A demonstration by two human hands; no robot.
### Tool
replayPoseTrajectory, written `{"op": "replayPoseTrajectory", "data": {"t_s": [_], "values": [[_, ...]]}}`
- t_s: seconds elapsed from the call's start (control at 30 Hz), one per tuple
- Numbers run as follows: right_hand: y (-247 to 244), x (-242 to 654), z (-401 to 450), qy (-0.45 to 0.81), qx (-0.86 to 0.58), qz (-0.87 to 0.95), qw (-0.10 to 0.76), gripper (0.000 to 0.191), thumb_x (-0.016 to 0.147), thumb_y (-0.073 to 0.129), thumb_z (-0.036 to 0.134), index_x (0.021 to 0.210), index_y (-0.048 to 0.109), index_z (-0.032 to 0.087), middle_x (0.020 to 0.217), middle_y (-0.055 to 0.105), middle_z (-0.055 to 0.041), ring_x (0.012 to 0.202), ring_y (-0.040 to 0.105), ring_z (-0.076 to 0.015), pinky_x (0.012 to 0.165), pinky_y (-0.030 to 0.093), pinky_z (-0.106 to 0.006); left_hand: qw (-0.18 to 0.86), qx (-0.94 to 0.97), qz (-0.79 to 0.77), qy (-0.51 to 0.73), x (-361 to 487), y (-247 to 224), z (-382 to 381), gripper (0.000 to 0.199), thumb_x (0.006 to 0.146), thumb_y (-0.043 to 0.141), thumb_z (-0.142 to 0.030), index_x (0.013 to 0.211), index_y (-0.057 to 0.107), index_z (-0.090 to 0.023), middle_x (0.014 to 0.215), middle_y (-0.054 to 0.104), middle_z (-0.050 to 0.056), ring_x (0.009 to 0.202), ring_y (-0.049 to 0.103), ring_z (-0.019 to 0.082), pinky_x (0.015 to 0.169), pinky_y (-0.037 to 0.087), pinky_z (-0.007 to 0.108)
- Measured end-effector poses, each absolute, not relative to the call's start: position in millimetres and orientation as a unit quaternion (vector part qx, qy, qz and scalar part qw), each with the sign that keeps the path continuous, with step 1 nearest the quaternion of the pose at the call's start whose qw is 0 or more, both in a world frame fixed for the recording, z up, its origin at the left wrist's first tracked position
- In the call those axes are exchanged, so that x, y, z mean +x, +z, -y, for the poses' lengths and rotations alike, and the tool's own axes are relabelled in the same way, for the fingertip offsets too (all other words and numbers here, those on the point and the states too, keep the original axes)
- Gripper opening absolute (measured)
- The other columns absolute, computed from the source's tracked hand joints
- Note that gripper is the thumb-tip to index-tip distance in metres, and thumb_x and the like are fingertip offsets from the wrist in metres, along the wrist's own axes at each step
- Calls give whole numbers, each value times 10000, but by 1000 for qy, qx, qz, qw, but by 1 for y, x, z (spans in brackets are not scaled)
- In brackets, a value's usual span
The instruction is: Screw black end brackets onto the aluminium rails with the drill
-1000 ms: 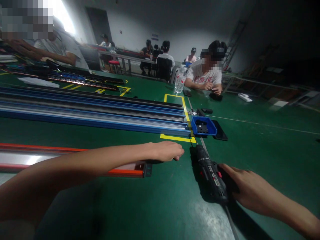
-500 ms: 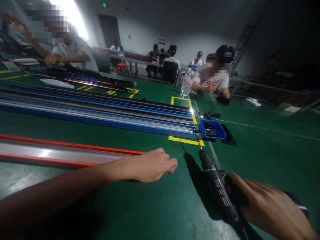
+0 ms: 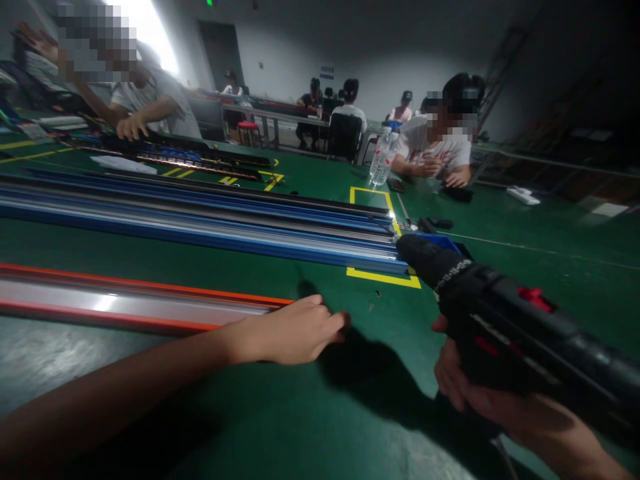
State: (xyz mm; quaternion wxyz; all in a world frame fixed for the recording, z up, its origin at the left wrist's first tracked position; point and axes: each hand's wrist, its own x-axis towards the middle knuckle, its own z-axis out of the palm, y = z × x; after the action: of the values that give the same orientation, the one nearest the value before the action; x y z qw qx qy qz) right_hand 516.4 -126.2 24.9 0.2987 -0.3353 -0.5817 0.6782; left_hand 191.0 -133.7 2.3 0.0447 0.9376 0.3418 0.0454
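My right hand [image 3: 480, 393] is wrapped round the handle of a black power drill [image 3: 505, 313] with red marks, raised above the table. The drill's chuck points away to the left, over the ends of the blue rails, and its bit cannot be made out. My left hand [image 3: 300, 330] is closed over the right end of an orange-edged metal rail [image 3: 125, 300] lying on the green table. The fingers hide that end of the rail.
Several long blue and black rails [image 3: 225, 227] lie side by side behind the orange-edged one. A blue bin [image 3: 440, 241] sits partly behind the drill. Water bottles [image 3: 383, 160] stand farther back, and a co-worker [image 3: 433, 150] sits beyond them. Another person's hand [image 3: 133, 125] works at the left.
My right hand has lifted the drill from low over the table and turned it so that it points left. My left hand stays at the rail's end.
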Motion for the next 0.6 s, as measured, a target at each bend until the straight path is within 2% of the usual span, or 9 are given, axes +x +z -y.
{"op": "replayPoseTrajectory", "data": {"t_s": [0.1,0.2,0.3,0.4,0.5,0.6], "values": [[25,503,126,747,-243,528,323,630,726,798,328,1315,588,252,712,613,5,525,584,-186,592,515,-381,88,929,-354,62,189,6,135,132,998,459,-163,946,580,-172,853,693,35,683,589,166,744,384,332],[13,491,123,808,-196,449,327,590,713,762,301,1276,615,206,682,583,13,478,558,-159,563,502,-355,147,915,-366,84,188,8,135,109,964,466,-111,968,539,-191,891,672,24,788,584,178,780,412,313],[-10,484,119,850,-176,374,327,465,840,668,414,1234,638,170,613,507,36,433,478,-121,540,488,-319,177,907,-362,121,187,6,134,110,984,440,-129,978,522,-202,975,641,44,953,564,199,878,426,322],[-30,483,115,887,-176,303,301,443,943,552,498,1181,661,140,590,454,53,411,377,-87,508,472,-275,222,886,-364,182,185,3,131,134,1037,394,-204,1014,526,-201,1055,610,59,1053,537,194,976,412,338],[-39,485,109,904,-178,254,293,443,978,513,504,1155,661,126,577,404,76,406,296,-70,487,454,-242,274,845,-384,252,183,1,128,186,1067,361,-286,1040,524,-201,1084,580,60,1058,533,168,960,427,310],[-42,488,101,910,-169,239,292,389,954,565,468,1147,645,139,562,376,95,400,289,-69,484,445,-230,268,835,-381,294,183,-2,126,182,1065,373,-295,1006,514,-196,1015,562,48,991,528,156,905,436,293]]}}
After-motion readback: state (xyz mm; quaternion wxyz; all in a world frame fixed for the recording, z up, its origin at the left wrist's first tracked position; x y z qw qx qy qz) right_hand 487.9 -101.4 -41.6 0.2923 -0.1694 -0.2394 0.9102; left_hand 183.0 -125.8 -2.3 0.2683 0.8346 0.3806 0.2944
